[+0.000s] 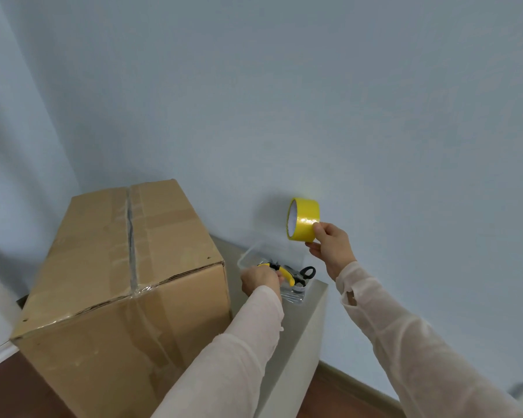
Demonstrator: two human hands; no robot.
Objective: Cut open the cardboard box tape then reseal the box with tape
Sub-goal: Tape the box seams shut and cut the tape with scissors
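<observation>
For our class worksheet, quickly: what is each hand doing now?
Left hand: grips the yellow-handled tool in the clear tub.
Right hand: holds the yellow tape roll.

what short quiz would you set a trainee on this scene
1. True or false: the flaps of the cardboard box stand open.
2. Fill in: the left hand grips a yellow-handled tool in the clear tub, beside the ____.
3. Which hand holds the tape roll? A) left hand B) right hand
Key: 1 false; 2 scissors; 3 B.
</observation>
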